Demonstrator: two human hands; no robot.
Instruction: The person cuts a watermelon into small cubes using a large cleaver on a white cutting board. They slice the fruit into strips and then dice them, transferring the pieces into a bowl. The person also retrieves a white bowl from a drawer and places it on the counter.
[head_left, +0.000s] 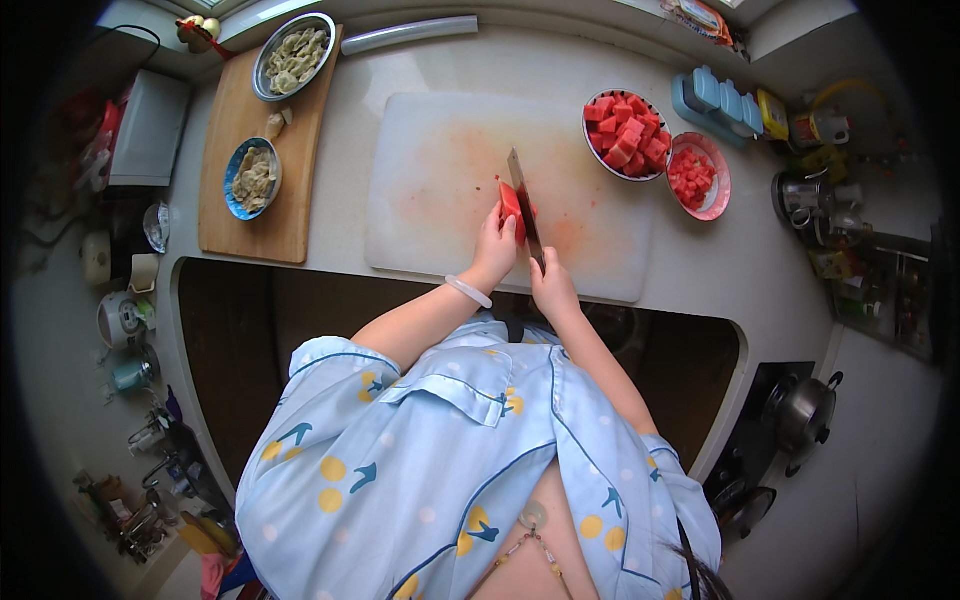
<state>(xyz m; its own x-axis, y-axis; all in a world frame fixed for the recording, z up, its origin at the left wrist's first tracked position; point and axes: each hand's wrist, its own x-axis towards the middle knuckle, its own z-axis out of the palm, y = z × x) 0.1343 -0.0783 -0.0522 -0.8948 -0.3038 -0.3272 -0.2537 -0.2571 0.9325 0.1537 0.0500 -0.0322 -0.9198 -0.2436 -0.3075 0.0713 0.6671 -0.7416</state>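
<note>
My right hand (553, 289) grips the handle of a kitchen knife (524, 191), its blade pointing away from me over the white cutting board (427, 225). Against the blade's left side, the fingers of my left hand (495, 247) hold a piece of red watermelon (509, 201). Some red flesh also shows just right of the blade. Small red bits and juice stains mark the board. At its upper right corner, a bowl of watermelon cubes (628, 135) stands beside a smaller pink bowl with finer watermelon pieces (691, 178).
On the left, a wooden board (292, 187) bears a metal bowl of dumplings (298, 61) and a blue bowl of dumplings (255, 180). A plastic film roll (409, 34) lies at the back. Blue containers (718, 103) stand right; a pot (806, 414) sits on the stove.
</note>
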